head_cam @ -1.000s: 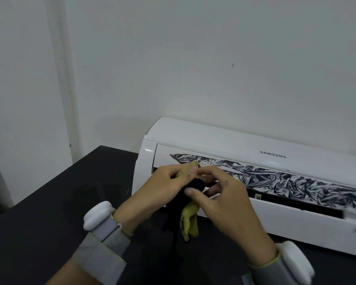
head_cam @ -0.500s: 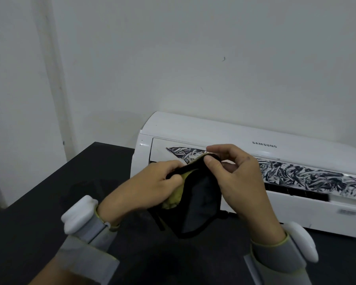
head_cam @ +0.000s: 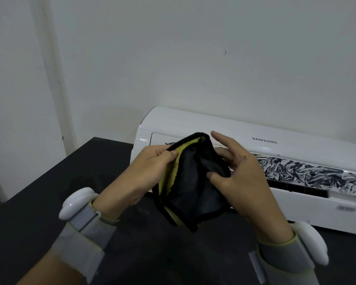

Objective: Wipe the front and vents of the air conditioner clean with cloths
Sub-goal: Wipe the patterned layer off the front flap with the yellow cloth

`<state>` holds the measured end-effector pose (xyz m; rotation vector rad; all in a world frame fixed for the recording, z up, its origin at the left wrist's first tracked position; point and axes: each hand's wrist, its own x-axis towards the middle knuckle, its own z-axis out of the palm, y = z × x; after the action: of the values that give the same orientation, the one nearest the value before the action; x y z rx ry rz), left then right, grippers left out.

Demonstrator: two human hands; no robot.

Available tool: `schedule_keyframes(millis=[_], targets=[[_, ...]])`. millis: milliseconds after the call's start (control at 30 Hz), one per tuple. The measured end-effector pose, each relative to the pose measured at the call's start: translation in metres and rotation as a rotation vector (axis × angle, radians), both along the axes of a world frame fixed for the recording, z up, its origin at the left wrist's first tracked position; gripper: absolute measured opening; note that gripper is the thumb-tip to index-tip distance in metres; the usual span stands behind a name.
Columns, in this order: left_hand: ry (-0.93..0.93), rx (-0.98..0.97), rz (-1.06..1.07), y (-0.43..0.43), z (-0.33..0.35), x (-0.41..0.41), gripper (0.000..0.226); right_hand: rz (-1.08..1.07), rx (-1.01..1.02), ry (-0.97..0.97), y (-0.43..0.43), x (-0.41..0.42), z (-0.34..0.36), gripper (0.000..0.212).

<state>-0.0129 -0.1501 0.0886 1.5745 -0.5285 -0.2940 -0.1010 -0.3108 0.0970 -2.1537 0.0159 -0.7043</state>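
A white air conditioner point(head_cam: 296, 138) lies on a black table point(head_cam: 49, 202) against the wall. Dark scribbled marks point(head_cam: 308, 173) cover the strip above its vent slot point(head_cam: 296, 188). In front of its left end I hold a black cloth with a yellow side point(head_cam: 193, 186) in the air, partly unfolded. My left hand point(head_cam: 144, 177) pinches the cloth's upper left edge. My right hand point(head_cam: 238, 177) grips the right side with thumb and lower fingers, the index finger raised. The cloth hides the unit's lower left front.
A white wall rises behind the unit, with a corner strip point(head_cam: 56, 79) at left. The table's left edge point(head_cam: 39, 177) runs diagonally toward the wall. Grey straps with white pods sit on both wrists point(head_cam: 80, 202) point(head_cam: 308, 243).
The cloth went from a bunched wad to spread wider between my hands. Both hands rose slightly and moved apart, and the view shifted a little left.
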Motion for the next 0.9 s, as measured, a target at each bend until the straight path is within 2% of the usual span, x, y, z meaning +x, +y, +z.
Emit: schedule_keyframes(millis=[133,200,300,333,433,533,600,733,900], targets=[[-0.034,-0.066,-0.032,0.003,0.0,0.001,0.027,0.001,0.065,0.007,0.0,-0.007,0.003,0.054],[-0.082,-0.061,-0.1,0.0,-0.001,-0.007,0.026,-0.016,0.08,0.027,0.012,-0.007,0.0,0.067],[-0.077,-0.049,-0.161,-0.007,-0.002,-0.019,0.024,-0.117,-0.006,0.022,0.024,-0.005,-0.007,0.082],[-0.07,-0.048,-0.145,-0.008,-0.003,-0.019,0.022,-0.138,-0.012,0.034,0.022,-0.003,-0.01,0.078],[-0.09,-0.021,-0.094,-0.002,0.0,-0.016,0.022,-0.2,-0.002,0.098,0.008,-0.007,-0.009,0.05],[-0.282,0.093,-0.017,0.009,0.004,-0.009,0.021,-0.283,-0.18,0.18,-0.012,-0.015,-0.006,0.019],[-0.443,0.231,0.009,0.015,0.006,-0.003,0.019,-0.309,-0.282,0.285,-0.026,-0.021,-0.003,0.012],[-0.616,0.47,-0.011,0.017,0.001,0.005,0.017,-0.295,-0.423,0.412,-0.045,-0.026,-0.002,0.016],[-0.727,0.437,0.118,0.009,-0.014,0.006,0.015,-0.341,-0.512,0.284,-0.052,-0.03,-0.008,0.025]])
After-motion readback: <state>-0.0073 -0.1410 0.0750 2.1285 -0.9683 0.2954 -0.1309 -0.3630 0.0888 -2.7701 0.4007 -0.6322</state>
